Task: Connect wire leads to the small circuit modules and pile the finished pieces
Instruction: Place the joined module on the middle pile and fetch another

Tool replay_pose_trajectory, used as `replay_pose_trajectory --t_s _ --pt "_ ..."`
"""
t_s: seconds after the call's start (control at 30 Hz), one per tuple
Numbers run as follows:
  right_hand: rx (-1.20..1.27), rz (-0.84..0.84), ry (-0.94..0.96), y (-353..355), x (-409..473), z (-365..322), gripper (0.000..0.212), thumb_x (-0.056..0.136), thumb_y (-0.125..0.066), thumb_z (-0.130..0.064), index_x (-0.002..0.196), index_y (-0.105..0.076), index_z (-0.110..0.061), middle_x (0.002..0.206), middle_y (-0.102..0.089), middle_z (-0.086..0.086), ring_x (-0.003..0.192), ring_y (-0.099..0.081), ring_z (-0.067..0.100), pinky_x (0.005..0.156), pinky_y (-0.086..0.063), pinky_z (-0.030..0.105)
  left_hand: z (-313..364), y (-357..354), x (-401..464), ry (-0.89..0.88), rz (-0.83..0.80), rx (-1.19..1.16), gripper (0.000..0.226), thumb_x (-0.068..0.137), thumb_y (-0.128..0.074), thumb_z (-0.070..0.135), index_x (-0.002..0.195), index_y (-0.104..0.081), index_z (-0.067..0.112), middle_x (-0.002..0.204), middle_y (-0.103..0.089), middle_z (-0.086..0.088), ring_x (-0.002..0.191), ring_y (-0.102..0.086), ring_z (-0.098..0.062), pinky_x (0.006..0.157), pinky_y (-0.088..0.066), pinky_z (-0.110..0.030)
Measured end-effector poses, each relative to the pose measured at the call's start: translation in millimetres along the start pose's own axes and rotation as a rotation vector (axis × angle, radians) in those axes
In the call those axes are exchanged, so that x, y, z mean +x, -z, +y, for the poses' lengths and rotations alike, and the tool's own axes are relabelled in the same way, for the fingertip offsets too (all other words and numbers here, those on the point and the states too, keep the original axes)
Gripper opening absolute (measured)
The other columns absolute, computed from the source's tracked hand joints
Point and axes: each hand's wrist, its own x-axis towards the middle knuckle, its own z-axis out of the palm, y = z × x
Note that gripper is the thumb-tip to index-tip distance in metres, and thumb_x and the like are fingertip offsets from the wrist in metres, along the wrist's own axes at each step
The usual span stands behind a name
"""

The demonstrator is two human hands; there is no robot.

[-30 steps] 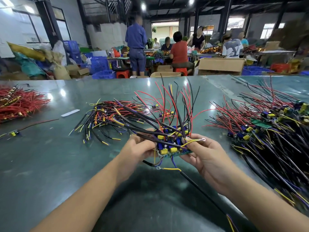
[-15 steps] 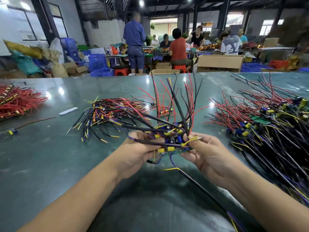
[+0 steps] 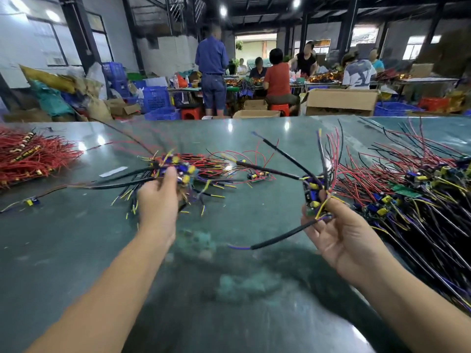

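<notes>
Two hands, two bundles! Left hand [image 3: 158,200] curls round a blurred clump of wired blue-and-yellow circuit modules [image 3: 175,169] over the tangled centre pile of finished pieces [image 3: 204,171]. Right hand [image 3: 339,230] pinches a smaller green-board cluster with red and black leads [image 3: 314,193] beside the big right-hand heap [image 3: 413,189]. Light stuff, I'd say, floppy leads that snag; best gripped at the stiff boards. Glossy green table [image 3: 76,250] underneath, red wire stack [image 3: 28,156] far left.

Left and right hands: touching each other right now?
Apart. Head view: left hand and right hand each hold wired modules, with bare green table between them.
</notes>
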Motion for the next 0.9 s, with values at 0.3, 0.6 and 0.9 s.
replay_pose_trajectory --t_s 0.3,0.6,0.9 --pt "-0.265 -0.164 -0.074 -1 -9 3 0.014 0.072 -0.060 -0.016 0.078 -0.072 -0.015 0.073 -0.070 0.000 0.056 -0.062 0.009 0.058 -0.054 0.022 5 27 13 -0.240 -0.138 1.081 0.029 0.088 -0.059 0.032 0.066 -0.069 0.016 0.063 -0.066 -0.005 0.068 -0.063 -0.025 0.057 -0.042 -0.026" --pt "-0.472 -0.326 -0.164 -3 -16 11 0.014 0.066 -0.067 -0.022 0.073 -0.075 -0.012 0.069 -0.066 0.002 0.054 -0.057 0.007 0.052 -0.049 0.018 -1 -20 -69 0.580 -1.093 -0.091 0.016 0.077 -0.062 0.016 0.083 -0.077 0.014 0.085 -0.074 -0.004 0.068 -0.070 -0.014 0.063 -0.058 -0.027" --pt "-0.502 -0.131 -0.135 0 -8 13 0.030 0.063 -0.070 -0.026 0.087 -0.072 -0.008 0.077 -0.071 0.004 0.057 -0.061 0.005 0.052 -0.049 0.015 -16 -32 -86 0.308 -0.886 -0.072 0.009 0.075 -0.075 0.017 0.082 -0.078 0.022 0.079 -0.073 -0.001 0.068 -0.066 -0.010 0.072 -0.055 -0.024"
